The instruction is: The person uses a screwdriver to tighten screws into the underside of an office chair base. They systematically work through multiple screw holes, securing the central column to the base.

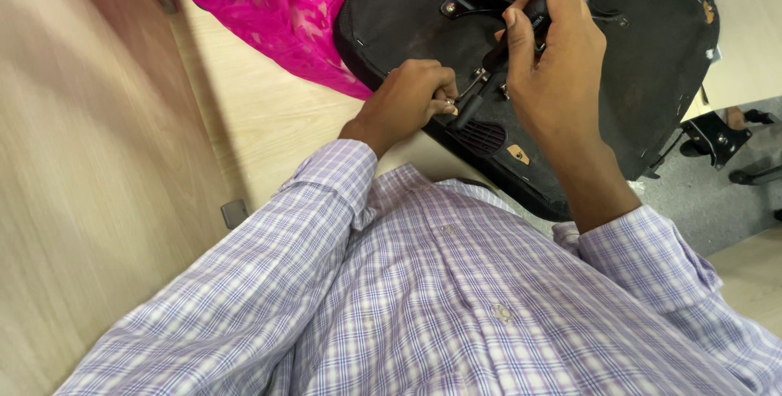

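Note:
An upturned black chair seat (652, 62) lies on a pale wooden table, its underside with metal brackets facing up. My right hand (554, 62) is closed around the black handle of a screwdriver (521, 29), whose shaft points down at a bracket near the seat's front edge. My left hand (411, 94) rests at that edge with its fingers pinched on the screwdriver's tip (466, 109) next to a small metal fitting. A black vent grille (481, 137) sits just below the tip.
Bright pink lace fabric (277, 5) lies on the table (269, 127) beside the seat at the upper left. A wooden panel (90, 160) runs along the left. Black chair base parts (717, 139) stand on the grey floor at the right.

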